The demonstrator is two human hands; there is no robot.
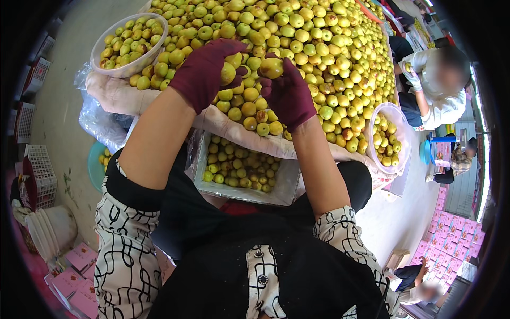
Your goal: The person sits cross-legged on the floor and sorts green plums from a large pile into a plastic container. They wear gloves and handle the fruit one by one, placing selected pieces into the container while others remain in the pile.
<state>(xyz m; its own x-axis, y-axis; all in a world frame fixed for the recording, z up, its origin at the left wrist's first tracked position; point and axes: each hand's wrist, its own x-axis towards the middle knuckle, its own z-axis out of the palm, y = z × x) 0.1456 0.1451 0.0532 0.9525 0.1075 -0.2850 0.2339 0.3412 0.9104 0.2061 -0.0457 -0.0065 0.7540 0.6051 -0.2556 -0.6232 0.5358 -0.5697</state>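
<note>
My left hand [209, 71], in a maroon glove, is curled around a yellow-green jujube [228, 73]; a second one beside it seems to be held too. My right hand [290, 93], gloved alike, grips another jujube [271, 68] between thumb and fingers. Both hands are above the near part of a broad heap of jujubes [295, 36], some with brown patches. A pale cloth edge [243, 133] borders the heap on my side. Below it, between my knees, a lined box [289, 181] holds more jujubes.
Plastic tubs of jujubes stand at the heap's left [95, 65] and right [404, 149]. A teal basin [95, 159] is on the floor at left, near a white bucket [59, 227]. At right sits a co-worker [448, 107]; pink cartons [450, 235] are stacked behind.
</note>
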